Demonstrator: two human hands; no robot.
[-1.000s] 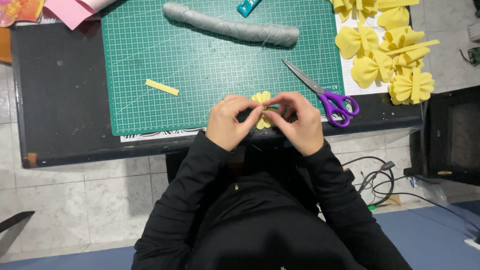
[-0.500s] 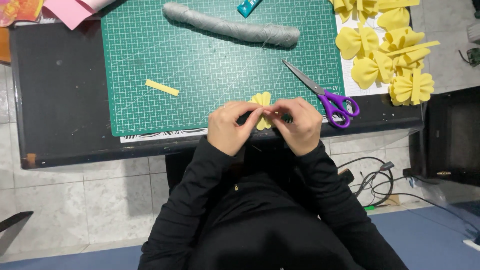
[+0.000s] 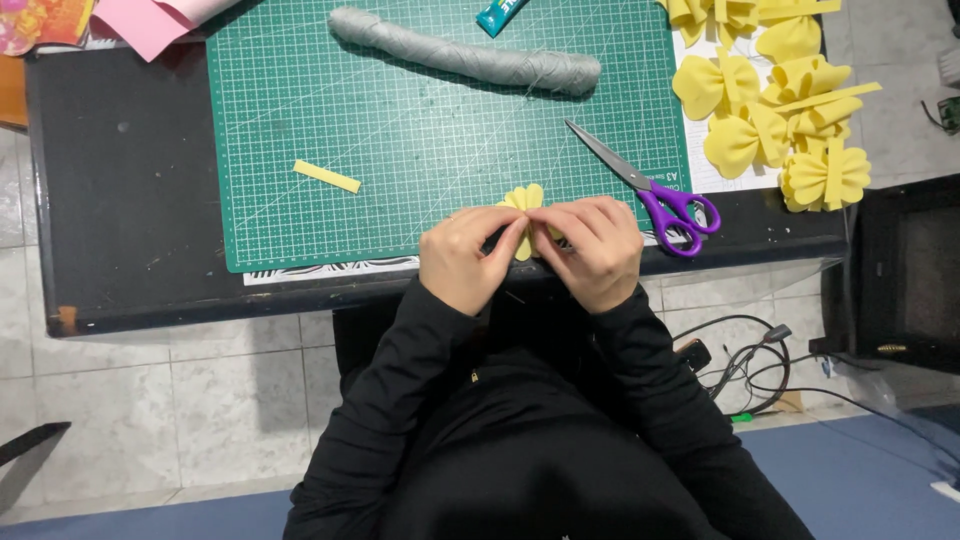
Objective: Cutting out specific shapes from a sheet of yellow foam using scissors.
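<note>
Both hands, left hand (image 3: 467, 255) and right hand (image 3: 592, 250), pinch my yellow foam bow (image 3: 525, 203) at the cutting mat (image 3: 420, 140) near edge. I judge it mid-fold and untied: finished bows (image 3: 775, 110) piled at the bench's far right corner, spare strip (image 3: 327, 176) and scissors (image 3: 650, 190) idle.

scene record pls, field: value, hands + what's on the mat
left hand: pinching the yellow foam piece at the mat's near edge
right hand: pinching the same piece, fingertips meeting the left's
cutting mat: green, gridded, on a dark table
scissors: purple handles, shut, right of the hands
grey roll: lies across the mat's far side
yellow strip: loose on mat, left
finished yellow bows: piled off the mat's right
</note>
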